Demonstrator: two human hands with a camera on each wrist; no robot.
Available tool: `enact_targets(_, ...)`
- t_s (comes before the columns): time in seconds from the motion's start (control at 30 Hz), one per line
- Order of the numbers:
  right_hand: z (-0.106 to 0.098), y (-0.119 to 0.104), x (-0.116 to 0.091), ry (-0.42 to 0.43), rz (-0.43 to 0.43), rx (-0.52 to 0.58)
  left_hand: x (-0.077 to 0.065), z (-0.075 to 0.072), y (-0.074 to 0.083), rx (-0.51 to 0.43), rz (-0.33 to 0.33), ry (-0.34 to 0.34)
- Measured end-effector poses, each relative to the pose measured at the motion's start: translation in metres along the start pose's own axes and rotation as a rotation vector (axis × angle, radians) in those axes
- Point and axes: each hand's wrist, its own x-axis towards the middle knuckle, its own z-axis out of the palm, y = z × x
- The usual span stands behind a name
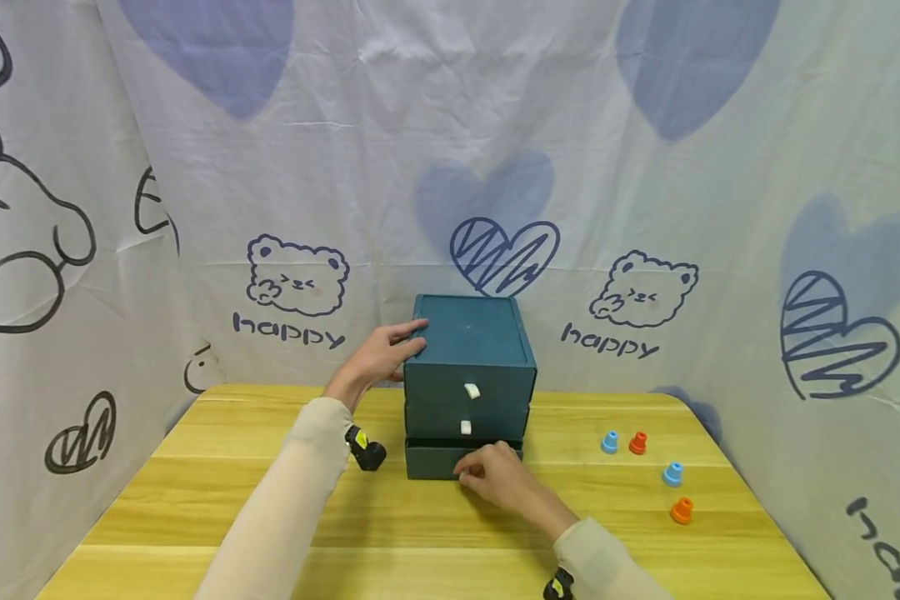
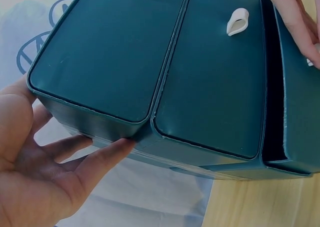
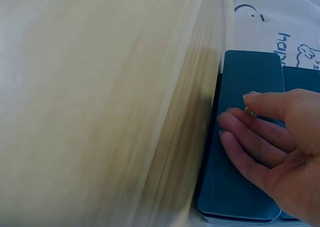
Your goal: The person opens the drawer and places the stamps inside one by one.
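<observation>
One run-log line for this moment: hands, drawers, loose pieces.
left hand: touches cabinet; right hand: pinches white bottom-drawer tab; bottom drawer: partly open; two upper drawers: closed; four small pieces: on table

My left sleeve (image 1: 285,492) and right sleeve (image 1: 606,557) are plain pale cream, ending near the wrists and leaving my left hand (image 1: 375,357) and right hand (image 1: 502,479) bare. Small black wrist devices (image 1: 372,456), marked with yellow, sit beside both cuffs.

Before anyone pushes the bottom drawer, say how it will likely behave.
The bottom drawer probably slides straight back, being partly out of the box. Its flat, straight front suggests stiffness. Low and boxy, it seems unlikely to roll or tip.
</observation>
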Motion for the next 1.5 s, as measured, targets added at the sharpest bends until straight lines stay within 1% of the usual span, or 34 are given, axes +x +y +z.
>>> enact_targets(0.2,0.000,-0.002,-0.004,-0.014,0.004,0.028,0.000,0.003,-0.003,0.013,0.020,0.024)
enact_targets(0.3,-0.001,-0.003,-0.005,-0.013,0.007,0.031,0.001,0.005,-0.004,0.014,0.040,0.034)
enact_targets(0.43,-0.002,-0.005,-0.007,-0.033,0.021,0.047,0.001,0.007,-0.005,-0.008,0.051,0.038)
enact_targets(0.7,-0.002,-0.011,-0.014,-0.078,0.030,0.057,0.000,0.009,-0.005,-0.006,0.050,0.059)
enact_targets(0.9,-0.004,-0.019,-0.022,-0.114,0.023,0.070,0.000,0.010,-0.006,-0.037,0.039,0.051)
enact_targets(1.07,-0.006,-0.026,-0.029,-0.147,0.038,0.079,0.000,0.010,-0.007,-0.032,0.043,0.045)
enact_targets(1.33,-0.006,-0.035,-0.040,-0.146,0.002,0.094,-0.001,0.009,-0.004,-0.052,0.038,0.040)
enact_targets(1.5,-0.006,-0.043,-0.046,-0.166,0.012,0.112,-0.002,0.008,-0.003,-0.041,0.042,0.041)
